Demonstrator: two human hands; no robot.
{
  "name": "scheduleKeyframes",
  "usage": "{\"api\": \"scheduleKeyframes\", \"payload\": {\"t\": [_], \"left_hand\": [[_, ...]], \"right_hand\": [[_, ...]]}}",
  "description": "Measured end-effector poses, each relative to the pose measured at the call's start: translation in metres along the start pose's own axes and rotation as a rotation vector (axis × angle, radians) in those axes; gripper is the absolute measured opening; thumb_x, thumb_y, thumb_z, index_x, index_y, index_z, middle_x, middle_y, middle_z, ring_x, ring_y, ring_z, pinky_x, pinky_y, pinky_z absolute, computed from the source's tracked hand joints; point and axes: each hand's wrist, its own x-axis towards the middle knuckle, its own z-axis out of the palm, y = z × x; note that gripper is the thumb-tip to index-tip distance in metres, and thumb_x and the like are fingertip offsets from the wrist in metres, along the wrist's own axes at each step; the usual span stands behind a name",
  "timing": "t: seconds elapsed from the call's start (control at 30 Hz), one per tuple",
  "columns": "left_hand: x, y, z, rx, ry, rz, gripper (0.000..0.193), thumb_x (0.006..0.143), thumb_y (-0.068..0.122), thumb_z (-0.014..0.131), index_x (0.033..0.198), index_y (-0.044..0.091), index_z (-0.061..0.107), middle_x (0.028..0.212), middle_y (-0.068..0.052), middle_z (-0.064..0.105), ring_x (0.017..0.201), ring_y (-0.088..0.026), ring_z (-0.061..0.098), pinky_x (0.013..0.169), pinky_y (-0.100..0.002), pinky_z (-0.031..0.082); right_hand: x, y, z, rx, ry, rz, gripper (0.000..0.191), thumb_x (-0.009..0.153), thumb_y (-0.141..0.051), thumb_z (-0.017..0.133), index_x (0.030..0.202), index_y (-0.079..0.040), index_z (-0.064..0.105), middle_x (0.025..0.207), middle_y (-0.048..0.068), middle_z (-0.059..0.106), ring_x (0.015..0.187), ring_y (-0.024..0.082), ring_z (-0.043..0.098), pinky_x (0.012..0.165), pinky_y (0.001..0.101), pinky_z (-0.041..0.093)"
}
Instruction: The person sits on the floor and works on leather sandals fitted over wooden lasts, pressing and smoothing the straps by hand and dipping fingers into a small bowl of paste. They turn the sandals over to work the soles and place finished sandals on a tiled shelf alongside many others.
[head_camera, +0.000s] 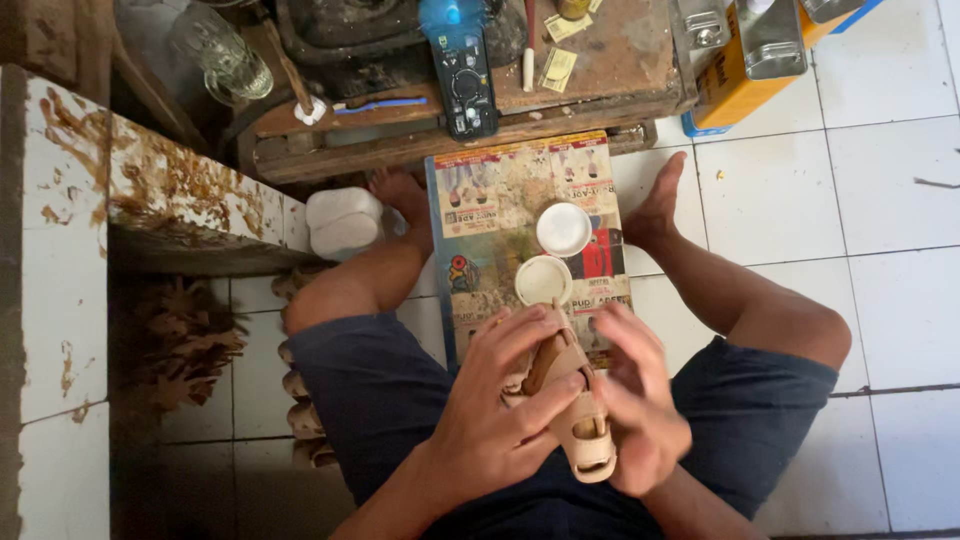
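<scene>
Person sits on the tiled floor (890, 190), legs apart, working over their lap. Both hands are on a tan sandal (575, 410) with strap loops.

Left hand (495, 400): fingers curled over the upper part of the sandal, closed on it, thumb side toward the middle. Right hand (635, 400): wrapped around the sandal's right edge, fingers partly bent, gripping from the side. The sandal sits between the two palms, toe end pointing down toward the lap, tilted. A brown piece (545, 362) runs along its top; probably a strap or insole strip, the hands cover too much to be sure.

Just beyond the hands a printed board (500, 200) lies flat between the legs. On it stand two round white containers: the near pot (543, 280) almost touching the left fingertips, the far pot (564, 229) just behind it. Both look uncovered.

Further out: a low wooden bench (600, 70) with a dark handheld device (465, 85) hanging over its edge, a glass jar (225, 55) at left, a yellow tin (745, 80) at right. White plastic bottle (342, 220) by the left foot. A heap of tan parts (190, 340) sits under the stained ledge (180, 190).

Risks as I see them:
- Near pot is right at the knuckles; a turn of the sandal could tip it and spill onto the board and the shorts.
- If that pot holds glue, fingers that close may pick it up and smear the sandal.
- Device overhangs the bench above the board; a knock could drop it onto the pots.
</scene>
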Motion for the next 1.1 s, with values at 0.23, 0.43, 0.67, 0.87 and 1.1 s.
{"api": "scheduleKeyframes", "payload": {"t": [0.23,0.43,0.67,0.87,1.1], "left_hand": [[0.003,-0.002,-0.001,-0.082,0.003,-0.02,0.068,0.083,0.007,0.086,0.14,0.016,0.051,0.153,-0.021,0.045,0.145,-0.045,0.051,0.122,-0.062,0.043],[0.005,-0.003,-0.003,-0.058,-0.007,-0.002,0.068,0.082,0.006,0.086,0.14,0.016,0.053,0.151,-0.019,0.047,0.145,-0.044,0.052,0.123,-0.061,0.044],[0.004,-0.01,-0.001,-0.055,-0.014,-0.04,0.063,0.084,0.008,0.087,0.138,0.013,0.055,0.153,-0.02,0.046,0.144,-0.045,0.05,0.122,-0.06,0.043],[-0.009,-0.036,-0.011,-0.082,0.011,-0.092,0.061,0.081,0.002,0.081,0.134,0.015,0.055,0.154,-0.021,0.046,0.147,-0.043,0.047,0.123,-0.058,0.041],[-0.038,-0.05,-0.017,-0.044,0.093,-0.203,0.068,0.079,-0.003,0.071,0.143,0.006,0.051,0.156,-0.023,0.042,0.153,-0.047,0.041,0.131,-0.064,0.031]], "right_hand": [[0.003,0.011,0.002,-0.337,0.224,-0.319,0.066,0.111,-0.055,0.029,0.096,-0.008,0.073,0.119,0.022,0.065,0.126,0.037,0.057,0.123,0.0609,0.037],[0.003,0.008,-0.005,-0.287,0.208,-0.294,0.067,0.109,-0.058,0.032,0.093,-0.008,0.074,0.114,0.02,0.066,0.124,0.034,0.059,0.121,0.0586,0.043],[0.009,0.003,0.007,0.082,0.126,-0.183,0.072,0.111,-0.06,0.03,0.103,0.001,0.069,0.131,0.029,0.063,0.133,0.04,0.055,0.123,0.0596,0.038],[0.009,0.021,-0.025,0.003,-0.136,0.399,0.048,0.113,-0.043,0.046,0.114,-0.001,0.068,0.135,0.024,0.065,0.129,0.035,0.063,0.112,0.0477,0.049],[0.008,0.154,-0.002,-0.732,-0.69,0.121,0.055,0.088,-0.044,0.076,0.127,-0.006,0.068,0.152,0.027,0.041,0.142,0.047,0.038,0.113,0.0567,0.036]]}}
